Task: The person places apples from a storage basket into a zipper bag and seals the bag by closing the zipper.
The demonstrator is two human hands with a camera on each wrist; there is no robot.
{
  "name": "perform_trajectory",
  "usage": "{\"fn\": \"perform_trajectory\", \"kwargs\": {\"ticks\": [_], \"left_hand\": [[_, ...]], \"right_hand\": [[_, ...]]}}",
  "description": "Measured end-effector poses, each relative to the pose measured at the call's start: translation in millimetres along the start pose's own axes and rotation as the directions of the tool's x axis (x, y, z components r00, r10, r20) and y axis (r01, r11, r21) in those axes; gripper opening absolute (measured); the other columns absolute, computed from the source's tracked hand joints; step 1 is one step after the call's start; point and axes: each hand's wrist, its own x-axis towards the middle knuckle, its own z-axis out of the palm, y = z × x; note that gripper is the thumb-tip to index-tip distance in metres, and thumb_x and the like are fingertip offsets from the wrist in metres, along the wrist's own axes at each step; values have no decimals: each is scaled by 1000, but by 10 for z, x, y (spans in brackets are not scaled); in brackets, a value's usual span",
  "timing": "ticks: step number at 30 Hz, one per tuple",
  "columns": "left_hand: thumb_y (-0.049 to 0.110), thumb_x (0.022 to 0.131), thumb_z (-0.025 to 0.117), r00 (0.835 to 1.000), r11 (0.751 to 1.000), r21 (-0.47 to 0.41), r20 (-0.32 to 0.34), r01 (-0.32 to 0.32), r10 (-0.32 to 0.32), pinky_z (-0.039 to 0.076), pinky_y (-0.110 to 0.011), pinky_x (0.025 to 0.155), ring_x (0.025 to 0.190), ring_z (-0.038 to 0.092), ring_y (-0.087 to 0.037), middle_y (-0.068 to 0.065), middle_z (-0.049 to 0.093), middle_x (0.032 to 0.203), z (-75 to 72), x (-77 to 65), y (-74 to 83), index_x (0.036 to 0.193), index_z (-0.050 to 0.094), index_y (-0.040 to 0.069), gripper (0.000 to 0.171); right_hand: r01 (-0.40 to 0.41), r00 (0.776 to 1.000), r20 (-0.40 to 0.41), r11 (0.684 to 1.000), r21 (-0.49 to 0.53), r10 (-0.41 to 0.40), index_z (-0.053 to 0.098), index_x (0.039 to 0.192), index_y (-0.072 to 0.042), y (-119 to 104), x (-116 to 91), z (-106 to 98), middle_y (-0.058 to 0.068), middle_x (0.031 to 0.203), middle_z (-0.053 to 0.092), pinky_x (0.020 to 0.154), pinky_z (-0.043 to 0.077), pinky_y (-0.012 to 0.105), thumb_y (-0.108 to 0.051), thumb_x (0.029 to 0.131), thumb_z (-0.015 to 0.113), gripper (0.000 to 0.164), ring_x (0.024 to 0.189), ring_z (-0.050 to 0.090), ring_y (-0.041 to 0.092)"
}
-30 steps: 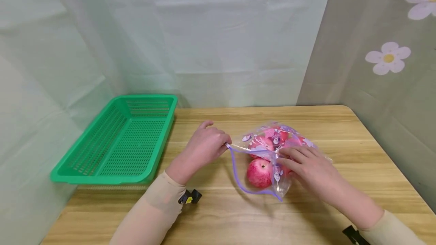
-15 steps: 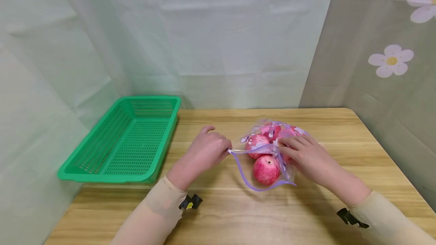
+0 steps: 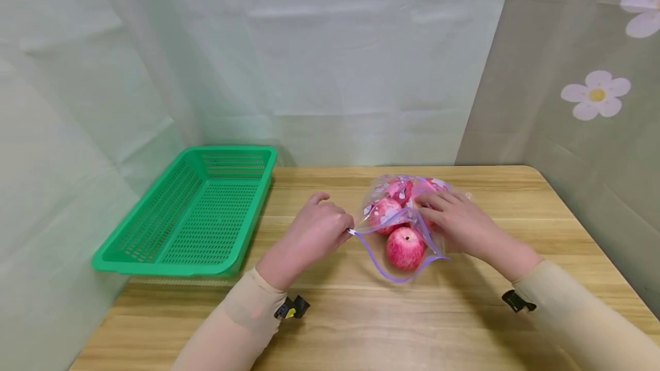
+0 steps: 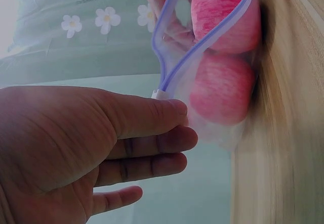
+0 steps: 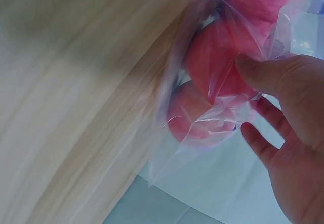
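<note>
A clear zip bag [image 3: 411, 217] with purple seal strips and printed patterns lies on the table, its mouth facing the near side and gaping. Several red apples [image 3: 405, 249] are inside, one of them right at the mouth. My left hand [image 3: 318, 229] pinches the bag's left corner between thumb and fingers, beside the white zip slider [image 4: 160, 94]. From the right, my right hand [image 3: 459, 219] grips the bag's side. Its thumb lies against an apple [image 5: 223, 57] through the film in the right wrist view, with other fingers partly hidden behind.
A green plastic basket [image 3: 219, 216] with slotted walls stands at the table's left, nothing in it. The wooden table [image 3: 361, 325] reaches back to a pale curtain [image 3: 335, 73]. Camera straps [image 3: 517, 301] sit on both wrists.
My right hand has moved farther back and slightly left, and the bag with its apples has shifted back with it. The left hand keeps its pinch on the corner.
</note>
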Motion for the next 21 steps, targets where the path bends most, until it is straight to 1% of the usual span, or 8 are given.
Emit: {"fn": "perform_trajectory", "kwargs": {"ticks": [4, 8, 11, 13, 16, 21], "left_hand": [[22, 92, 92, 1000, 1000, 6, 20, 5, -5, 49, -57, 112, 77, 74, -16, 7, 76, 79, -8, 2, 7, 82, 79, 21, 16], [25, 92, 93, 1000, 1000, 8, 29, 6, -7, 49, -56, 112, 77, 75, -16, 7, 77, 79, 7, 7, 7, 84, 80, 20, 16], [27, 93, 93, 999, 1000, 10, 30, 12, -13, 49, -55, 113, 78, 75, -17, 6, 77, 80, 28, 11, 5, 84, 80, 20, 17], [28, 93, 92, 1000, 1000, 12, 25, 14, -14, 49, -55, 113, 78, 75, -17, 6, 77, 79, 37, 10, 3, 84, 80, 20, 17], [29, 93, 92, 1000, 1000, 9, 21, 15, -15, 49, -55, 113, 78, 74, -18, 6, 77, 79, 31, 6, 4, 84, 80, 20, 18], [30, 93, 93, 999, 1000, 0, 25, 22, -22, 49, -56, 113, 78, 75, -19, 5, 77, 79, 19, 2, -1, 85, 81, 19, 18]], "right_hand": [[25, 1000, 3, 1000, -2, -25, 77, 136, -6, 99, 106, 62, 16, 141, 67, 112, 46, 72, 0, 85, 94, 55, 135, 61, 45], [23, 999, 37, 1000, 2, -23, 75, 140, -8, 179, 198, 107, 17, 144, 65, 110, 47, 74, 2, 83, 94, 60, 139, 57, 47], [24, 999, 43, 1000, 11, -25, 76, 139, -7, 215, 248, 133, 17, 144, 65, 110, 48, 73, 1, 84, 94, 59, 138, 57, 47], [31, 999, 29, 999, 22, -32, 76, 138, -7, 226, 267, 143, 17, 143, 66, 111, 48, 71, 0, 85, 94, 56, 138, 58, 47], [49, 999, -14, 998, 49, -49, 77, 137, -6, 229, 256, 148, 17, 140, 68, 111, 49, 68, 0, 87, 93, 53, 135, 60, 46], [58, 996, -79, 992, 112, -50, 76, 139, -8, 202, 154, 105, 19, 138, 69, 104, 55, 67, 5, 89, 86, 53, 131, 62, 47]]}}
